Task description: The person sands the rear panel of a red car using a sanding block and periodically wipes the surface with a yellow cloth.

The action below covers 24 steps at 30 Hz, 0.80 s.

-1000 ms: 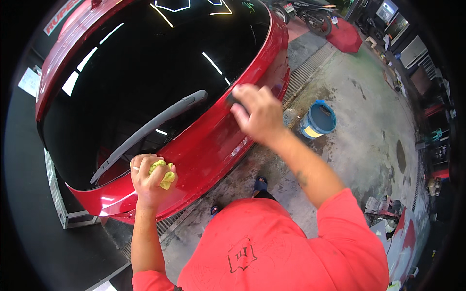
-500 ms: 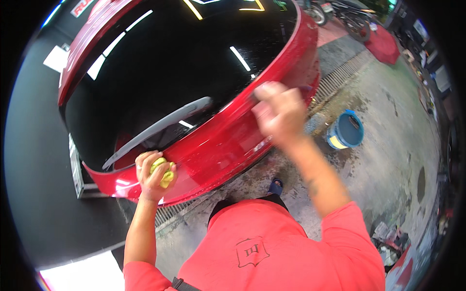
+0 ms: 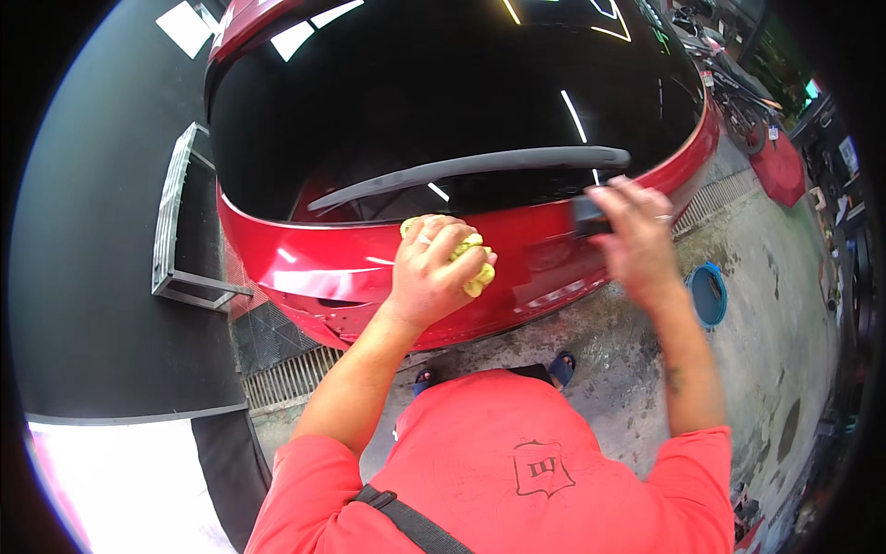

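Note:
The rear of a red car point(image 3: 341, 254) fills the view in front of me, with a dark glossy rear window point(image 3: 415, 102) above the painted panel. A grey wiper point(image 3: 471, 166) lies across the bottom of the glass. My left hand point(image 3: 429, 277) is closed round a crumpled yellow cloth point(image 3: 475, 263), at the red panel just under the window. Farther right, my right hand point(image 3: 639, 245) grips a small dark block point(image 3: 588, 216) against or close to the panel below the wiper's end. Motion smears that hand, so the block's exact kind cannot be made out.
A blue bucket point(image 3: 708, 300) stands on the wet concrete floor to the right. A metal frame point(image 3: 171, 222) is at the left by the dark wall. A motorcycle point(image 3: 743, 120) and red umbrella point(image 3: 780, 171) are at far right. A floor grate point(image 3: 291, 379) runs beneath the car.
The view has shifted left, bringing the car's rear more squarely in front. My left hand, with the cloth, has moved right along the panel, closer to my right hand.

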Motion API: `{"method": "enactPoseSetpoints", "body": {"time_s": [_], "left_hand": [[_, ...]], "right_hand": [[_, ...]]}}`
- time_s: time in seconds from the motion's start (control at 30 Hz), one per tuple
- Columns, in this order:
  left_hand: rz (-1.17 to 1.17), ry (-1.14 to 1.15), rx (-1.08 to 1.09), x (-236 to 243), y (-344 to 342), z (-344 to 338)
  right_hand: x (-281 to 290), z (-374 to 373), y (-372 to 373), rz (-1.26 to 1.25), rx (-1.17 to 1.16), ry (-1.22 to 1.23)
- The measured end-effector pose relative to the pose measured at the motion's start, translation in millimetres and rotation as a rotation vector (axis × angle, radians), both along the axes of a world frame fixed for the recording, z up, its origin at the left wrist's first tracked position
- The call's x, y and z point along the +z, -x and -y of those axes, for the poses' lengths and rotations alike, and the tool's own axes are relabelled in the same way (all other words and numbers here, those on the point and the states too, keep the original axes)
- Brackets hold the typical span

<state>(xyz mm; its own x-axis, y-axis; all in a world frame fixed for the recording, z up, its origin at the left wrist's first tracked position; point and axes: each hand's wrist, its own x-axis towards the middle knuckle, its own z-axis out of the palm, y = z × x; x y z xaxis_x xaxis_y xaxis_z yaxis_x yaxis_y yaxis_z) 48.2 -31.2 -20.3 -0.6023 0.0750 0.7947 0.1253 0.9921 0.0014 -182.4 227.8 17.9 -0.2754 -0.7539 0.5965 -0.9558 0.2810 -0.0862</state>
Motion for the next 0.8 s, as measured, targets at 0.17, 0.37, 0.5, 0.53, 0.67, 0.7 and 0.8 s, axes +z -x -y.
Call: {"method": "enactPoseSetpoints", "body": {"time_s": [0.17, 0.37, 0.5, 0.53, 0.67, 0.7, 0.8], "left_hand": [[-0.085, -0.163, 0.126, -13.9, -109.1, 116.9], [-0.143, -0.221, 0.233, -14.2, -150.8, 169.5], [-0.157, -0.233, 0.257, -15.3, -154.0, 171.7], [-0.149, -0.240, 0.265, -15.6, -155.2, 171.6], [-0.195, -0.265, 0.264, -17.7, -142.7, 166.7], [-0.201, -0.246, 0.260, -15.1, -140.8, 168.9], [-0.182, -0.248, 0.285, -17.7, -146.3, 169.0]], "right_hand": [[-4.3, -21.5, 8.7, 0.074, -0.056, -0.094], [-19.7, 132.8, -156.4, -0.056, 0.011, -0.005], [-23.2, 140.6, -163.2, -0.072, 0.115, -0.007], [-22.2, 119.3, -145.8, -0.121, 0.102, -0.045], [-9.6, -8.8, -17.7, 0.019, -0.050, -0.043], [3.6, -11.4, -9.4, 0.105, -0.077, -0.035], [-7.4, 23.3, -42.7, -0.012, 0.068, -0.057]]}}
